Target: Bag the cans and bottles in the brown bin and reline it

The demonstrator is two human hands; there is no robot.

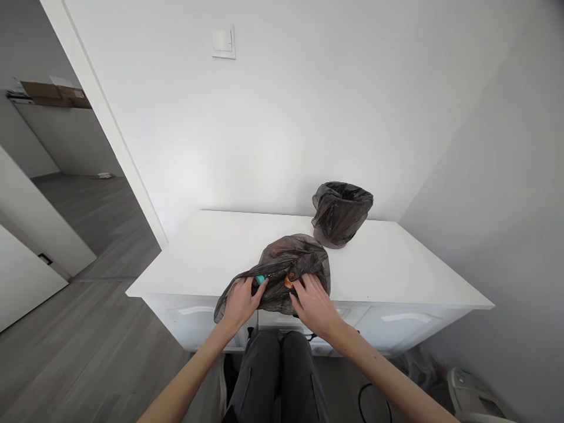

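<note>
A dark, thin plastic garbage bag [291, 249] lies crumpled at the front edge of the white cabinet top, partly hanging over it. My left hand [240, 302] grips the left side of the bag's opening, fingers curled over the film. Beside its fingertips a small teal object [259, 279] shows in the folds. On the right, my right hand [314, 302] is closed on the bag's film, its fingers bent inward. An orange piece [288, 282] shows by those fingertips; its kind is unclear. Whatever else the bag contains is hidden.
A small bin [341, 214] lined with a dark bag stands at the back near the wall. The white cabinet top [396, 267] extends to both sides. A light switch [223, 42] is on the wall. At left is a doorway; a pale device [473, 393] sits low at right.
</note>
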